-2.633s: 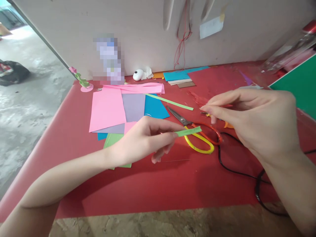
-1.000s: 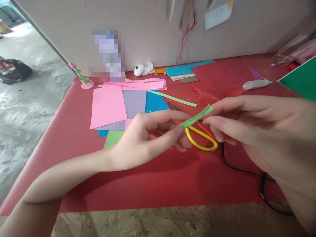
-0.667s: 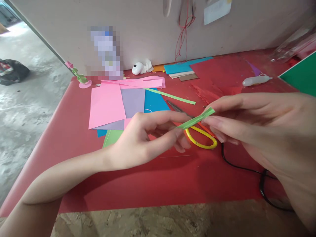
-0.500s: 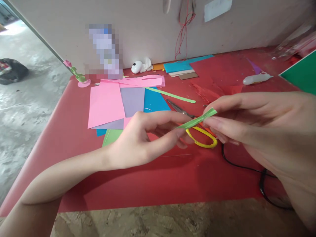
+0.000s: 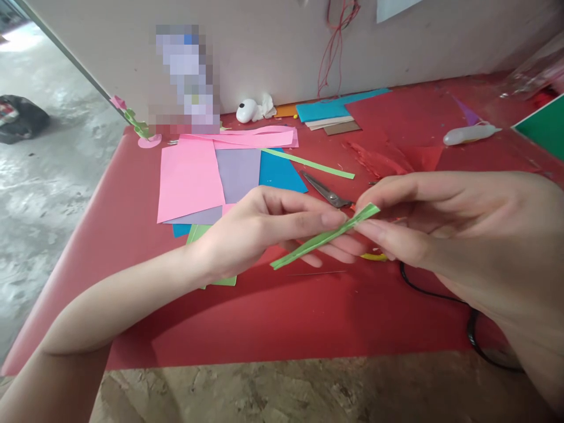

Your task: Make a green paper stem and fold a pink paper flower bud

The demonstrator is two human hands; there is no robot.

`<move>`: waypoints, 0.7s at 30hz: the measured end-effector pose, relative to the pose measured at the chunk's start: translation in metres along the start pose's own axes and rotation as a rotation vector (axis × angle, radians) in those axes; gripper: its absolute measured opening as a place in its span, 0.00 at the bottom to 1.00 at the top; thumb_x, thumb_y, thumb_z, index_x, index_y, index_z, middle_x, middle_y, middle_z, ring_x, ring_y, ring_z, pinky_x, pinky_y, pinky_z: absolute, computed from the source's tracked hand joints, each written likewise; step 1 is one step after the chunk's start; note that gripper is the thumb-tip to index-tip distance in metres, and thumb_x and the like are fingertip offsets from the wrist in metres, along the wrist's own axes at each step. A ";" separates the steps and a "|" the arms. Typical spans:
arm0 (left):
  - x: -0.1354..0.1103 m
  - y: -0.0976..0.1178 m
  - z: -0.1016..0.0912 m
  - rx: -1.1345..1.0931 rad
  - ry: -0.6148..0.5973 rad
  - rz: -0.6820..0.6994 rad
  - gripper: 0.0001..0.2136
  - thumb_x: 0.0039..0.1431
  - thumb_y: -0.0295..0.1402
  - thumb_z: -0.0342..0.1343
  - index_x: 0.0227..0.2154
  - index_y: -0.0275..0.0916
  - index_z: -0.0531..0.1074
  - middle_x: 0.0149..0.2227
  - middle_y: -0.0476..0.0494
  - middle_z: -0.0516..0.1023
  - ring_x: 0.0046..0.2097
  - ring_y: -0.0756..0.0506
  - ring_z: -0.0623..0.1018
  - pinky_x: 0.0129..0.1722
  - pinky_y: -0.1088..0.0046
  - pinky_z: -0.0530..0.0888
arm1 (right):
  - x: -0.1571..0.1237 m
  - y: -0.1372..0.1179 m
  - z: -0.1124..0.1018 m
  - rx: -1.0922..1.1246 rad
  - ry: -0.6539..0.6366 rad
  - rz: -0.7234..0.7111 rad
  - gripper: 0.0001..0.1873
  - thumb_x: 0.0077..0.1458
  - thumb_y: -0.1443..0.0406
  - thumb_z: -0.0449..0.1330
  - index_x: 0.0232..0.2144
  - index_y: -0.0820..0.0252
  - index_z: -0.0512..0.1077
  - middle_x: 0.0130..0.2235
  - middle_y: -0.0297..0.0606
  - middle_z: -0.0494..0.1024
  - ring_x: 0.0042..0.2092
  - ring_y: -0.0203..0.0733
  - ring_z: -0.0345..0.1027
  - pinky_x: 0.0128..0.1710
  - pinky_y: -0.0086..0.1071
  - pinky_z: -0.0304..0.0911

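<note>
Both hands hold a narrow green paper strip [image 5: 315, 242] above the red table [image 5: 282, 317]. My left hand [image 5: 264, 232] pinches the strip near its middle between thumb and fingers. My right hand [image 5: 458, 235] pinches its upper right end with thumb and forefinger. The strip's lower left end sticks out free below my left fingers. Scissors [image 5: 328, 192] with a yellow handle lie on the table just behind the hands, mostly hidden by them.
Pink [image 5: 189, 182], lilac [image 5: 238, 173] and blue [image 5: 279, 173] paper sheets lie at the left, a second green strip [image 5: 317, 164] beside them. More paper [image 5: 326, 114] is stacked by the wall. A white glue pen [image 5: 469, 135] lies far right, a black cable [image 5: 440, 296] near my right wrist.
The green strip now reaches further down left past my left fingers, which have slid up toward my right hand. The view has shifted slightly, so the table's things sit higher.
</note>
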State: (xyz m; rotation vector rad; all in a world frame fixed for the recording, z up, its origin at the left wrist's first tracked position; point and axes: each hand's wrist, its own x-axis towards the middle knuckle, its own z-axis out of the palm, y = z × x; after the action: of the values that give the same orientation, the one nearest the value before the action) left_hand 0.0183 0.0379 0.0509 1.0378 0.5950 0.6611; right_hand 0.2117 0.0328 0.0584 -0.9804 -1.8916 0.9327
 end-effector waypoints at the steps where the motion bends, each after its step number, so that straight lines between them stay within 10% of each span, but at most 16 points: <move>1: 0.000 0.000 0.000 0.003 0.001 -0.003 0.08 0.60 0.32 0.55 0.35 0.46 0.80 0.33 0.55 0.83 0.36 0.54 0.81 0.34 0.87 0.77 | 0.000 -0.001 0.000 -0.016 -0.003 0.008 0.10 0.50 0.71 0.62 0.27 0.46 0.75 0.26 0.15 0.75 0.24 0.23 0.70 0.21 0.08 0.64; 21: -0.002 -0.001 0.008 0.180 0.118 0.159 0.09 0.55 0.26 0.59 0.28 0.47 0.80 0.28 0.62 0.82 0.30 0.58 0.80 0.33 0.91 0.78 | -0.007 -0.010 0.006 -0.193 0.134 0.025 0.07 0.47 0.69 0.61 0.24 0.49 0.73 0.23 0.17 0.72 0.21 0.18 0.64 0.21 0.04 0.58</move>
State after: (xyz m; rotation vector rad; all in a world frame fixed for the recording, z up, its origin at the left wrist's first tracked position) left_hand 0.0224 0.0316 0.0535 1.2289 0.6887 0.8239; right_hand 0.2062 0.0204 0.0624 -1.1533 -1.8845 0.6887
